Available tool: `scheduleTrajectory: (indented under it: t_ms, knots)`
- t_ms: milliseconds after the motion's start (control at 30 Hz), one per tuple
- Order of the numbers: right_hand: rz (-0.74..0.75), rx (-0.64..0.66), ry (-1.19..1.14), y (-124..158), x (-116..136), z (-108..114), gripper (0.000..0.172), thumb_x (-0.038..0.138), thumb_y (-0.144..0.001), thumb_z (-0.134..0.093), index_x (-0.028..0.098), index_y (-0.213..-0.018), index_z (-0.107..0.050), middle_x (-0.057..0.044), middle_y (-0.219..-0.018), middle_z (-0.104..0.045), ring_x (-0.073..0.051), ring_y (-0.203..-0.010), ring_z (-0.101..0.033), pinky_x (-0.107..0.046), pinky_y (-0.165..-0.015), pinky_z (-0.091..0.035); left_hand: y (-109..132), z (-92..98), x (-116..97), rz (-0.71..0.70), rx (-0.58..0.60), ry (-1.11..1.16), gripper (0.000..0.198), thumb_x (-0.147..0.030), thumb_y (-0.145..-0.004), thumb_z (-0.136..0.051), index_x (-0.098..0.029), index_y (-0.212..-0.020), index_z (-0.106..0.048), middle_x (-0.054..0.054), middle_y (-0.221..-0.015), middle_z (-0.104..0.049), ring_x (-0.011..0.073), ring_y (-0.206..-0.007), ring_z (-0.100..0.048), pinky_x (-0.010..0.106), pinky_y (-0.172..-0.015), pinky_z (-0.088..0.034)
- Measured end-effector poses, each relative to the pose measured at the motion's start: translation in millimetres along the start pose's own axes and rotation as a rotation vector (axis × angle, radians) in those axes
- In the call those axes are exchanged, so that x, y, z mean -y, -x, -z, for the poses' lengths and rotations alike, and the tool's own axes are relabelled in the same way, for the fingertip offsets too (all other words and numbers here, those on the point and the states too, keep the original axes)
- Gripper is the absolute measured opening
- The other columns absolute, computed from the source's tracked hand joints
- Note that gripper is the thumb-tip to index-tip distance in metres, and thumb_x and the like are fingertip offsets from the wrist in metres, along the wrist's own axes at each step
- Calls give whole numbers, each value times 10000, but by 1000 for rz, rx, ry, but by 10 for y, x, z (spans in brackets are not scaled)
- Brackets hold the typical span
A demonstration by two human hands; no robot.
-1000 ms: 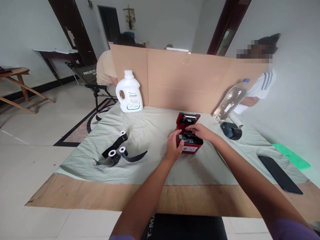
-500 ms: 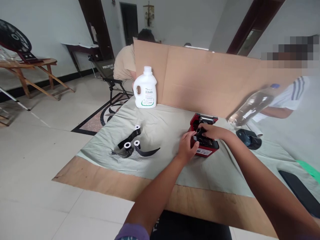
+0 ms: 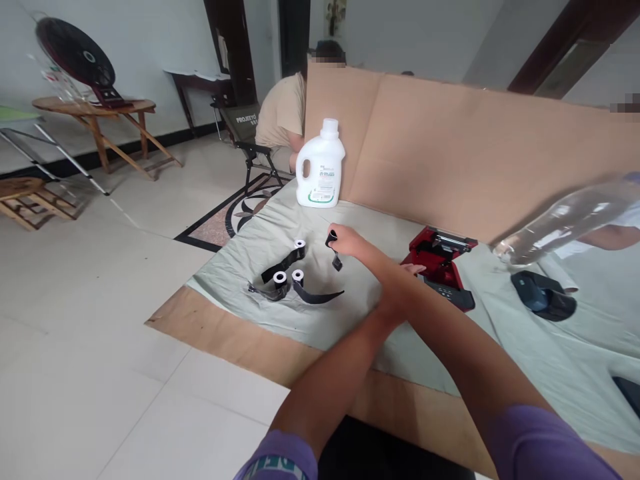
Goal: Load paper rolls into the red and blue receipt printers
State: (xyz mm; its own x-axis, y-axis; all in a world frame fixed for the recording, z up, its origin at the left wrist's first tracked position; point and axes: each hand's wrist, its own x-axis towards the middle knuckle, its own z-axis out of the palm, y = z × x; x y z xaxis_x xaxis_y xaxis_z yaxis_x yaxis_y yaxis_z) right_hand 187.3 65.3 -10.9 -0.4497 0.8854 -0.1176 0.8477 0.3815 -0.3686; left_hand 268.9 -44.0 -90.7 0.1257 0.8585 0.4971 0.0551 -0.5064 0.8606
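My right hand (image 3: 346, 240) is closed on a small black paper roll (image 3: 331, 239), held over the cloth with a short black tail (image 3: 337, 263) hanging from it. My left hand (image 3: 413, 268) is mostly hidden behind the right forearm. Its visible fingers lie stretched out against the near left side of a red and black portable printer (image 3: 457, 293), whose lid (image 3: 447, 241) stands raised over a red inner bay. Left of the right hand, three black rolls with white ends stand on the cloth: a far one (image 3: 299, 248), a left one (image 3: 280, 279) and a right one (image 3: 298, 277), their black strips partly unwound.
A white detergent jug (image 3: 321, 170) stands before an upright cardboard panel (image 3: 440, 147). At right are a clear plastic bottle (image 3: 560, 223), a dark blue-black device (image 3: 543, 295) and a dark flat object (image 3: 627, 393). Beyond the panel sits another person (image 3: 283, 110).
My right hand has come out of the printer and moved left with the black roll, crossing over the left arm. The left hand remains beside the printer. The view has swung left.
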Motion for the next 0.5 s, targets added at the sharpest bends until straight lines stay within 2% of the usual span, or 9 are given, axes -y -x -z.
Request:
scheduleTrajectory:
  t_ms: [67,133,167,233,267,333,400,500]
  knots:
    - [-44,84,20,-128,-16,-159,329,224,-800,-646,216,-1125,-595,-59,-1001,-673,-214,-865,-614,-273,-698,-452,-12,-6,16,-31,-1,-23,494,-259,-855,-617,-222,-1338,-518,92,-1361,-580,270,-1356,-452,473,-1187,-345]
    - [-56,142,24,-128,-27,-218,435,299,-811,-665,221,-1229,-576,-78,-1025,-660,-235,-877,-619,-298,-711,-469,-17,-14,19,-45,-23,-42,502,-255,-845,-609,-224,-1337,-518,79,-1360,-577,263,-1369,-432,455,-1204,-324]
    - [-58,134,33,-91,-17,-213,505,351,-821,-666,229,-1297,-552,-98,-1079,-642,-256,-920,-618,-317,-730,-478,-19,-16,13,-44,-33,-48,501,-253,-839,-608,-222,-1332,-522,79,-1356,-578,261,-1366,-432,444,-1207,-322]
    - [-20,23,66,33,50,-159,605,431,-849,-642,250,-1406,-496,-142,-1218,-572,-310,-1069,-579,-362,-798,-484,-21,-11,-14,-37,-37,-52,495,-257,-832,-606,-217,-1319,-531,84,-1347,-579,264,-1361,-434,435,-1204,-328]
    - [31,-54,80,107,109,-122,595,442,-869,-618,260,-1423,-493,-149,-1259,-541,-328,-1138,-544,-379,-839,-477,-21,-1,-34,-30,-33,-52,492,-264,-834,-602,-216,-1319,-531,89,-1349,-575,266,-1361,-433,436,-1199,-336]
    - [168,-139,78,247,269,-65,462,414,-921,-548,269,-1359,-571,-129,-1234,-551,-313,-1159,-533,-378,-884,-462,-14,32,-80,-20,-15,-54,487,-285,-851,-583,-216,-1330,-523,96,-1360,-566,269,-1373,-422,437,-1188,-351]
    - [267,-102,53,332,447,-51,343,366,-949,-494,264,-1235,-655,-100,-1153,-599,-267,-1066,-585,-353,-866,-463,3,79,-127,-30,6,-60,490,-304,-869,-565,-215,-1347,-512,95,-1368,-562,268,-1390,-409,434,-1186,-357]
    - [237,-83,41,276,635,-93,319,308,-935,-497,243,-1200,-663,-103,-1185,-628,-252,-1020,-616,-333,-826,-471,37,144,-178,-40,22,-79,486,-325,-895,-545,-229,-1369,-500,84,-1390,-547,254,-1394,-417,427,-1185,-363]
